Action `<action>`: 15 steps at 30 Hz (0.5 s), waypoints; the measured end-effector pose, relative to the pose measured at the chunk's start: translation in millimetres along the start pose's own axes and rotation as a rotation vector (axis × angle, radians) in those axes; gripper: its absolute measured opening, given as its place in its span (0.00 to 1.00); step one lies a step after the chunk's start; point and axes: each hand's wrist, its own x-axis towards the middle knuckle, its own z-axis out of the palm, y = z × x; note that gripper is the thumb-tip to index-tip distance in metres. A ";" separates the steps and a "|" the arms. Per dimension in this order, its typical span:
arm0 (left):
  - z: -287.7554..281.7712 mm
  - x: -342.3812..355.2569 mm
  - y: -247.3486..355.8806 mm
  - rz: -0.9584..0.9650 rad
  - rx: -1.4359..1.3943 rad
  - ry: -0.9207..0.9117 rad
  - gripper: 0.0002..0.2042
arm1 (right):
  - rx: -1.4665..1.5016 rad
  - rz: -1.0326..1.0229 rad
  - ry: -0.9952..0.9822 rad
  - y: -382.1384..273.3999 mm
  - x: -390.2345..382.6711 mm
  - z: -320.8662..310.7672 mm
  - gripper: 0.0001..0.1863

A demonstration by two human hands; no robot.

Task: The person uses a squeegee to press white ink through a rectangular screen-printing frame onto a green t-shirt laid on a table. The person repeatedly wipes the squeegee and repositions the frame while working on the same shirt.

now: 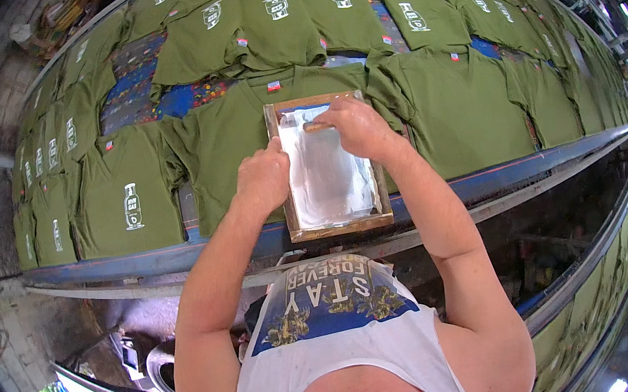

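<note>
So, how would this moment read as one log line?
left hand: at wooden frame, left side | right hand: holding small brown tool inside it | frame: lying on green shirt | white paste: smeared within frame

Rectangular wood-framed screen (342,228): lies lengthwise over a green T-shirt (226,134), mesh streaked with white ink (326,187). T-shirt: spread face-up, collar beyond the screen's far edge. Squeegee (314,126): brown, near the mesh's far end, partly covered; blade contact appears likely.

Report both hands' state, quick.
Left hand: closed, fingers against the left side of the wooden frame.
Right hand: closed, holding a small brown tool inside the frame.
</note>
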 end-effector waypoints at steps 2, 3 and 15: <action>-0.8 1.9 -0.5 0.003 -0.004 -0.012 0.30 | -0.047 -0.021 -0.029 -12.7 -20.2 1.5 0.27; -1.8 1.6 -1.1 0.006 -0.006 -0.021 0.29 | -0.042 -0.024 -0.034 -20.8 -31.3 2.6 0.27; 0.7 0.4 -7.7 0.091 -0.029 0.093 0.12 | -0.020 0.018 -0.019 -119.1 -147.6 14.7 0.21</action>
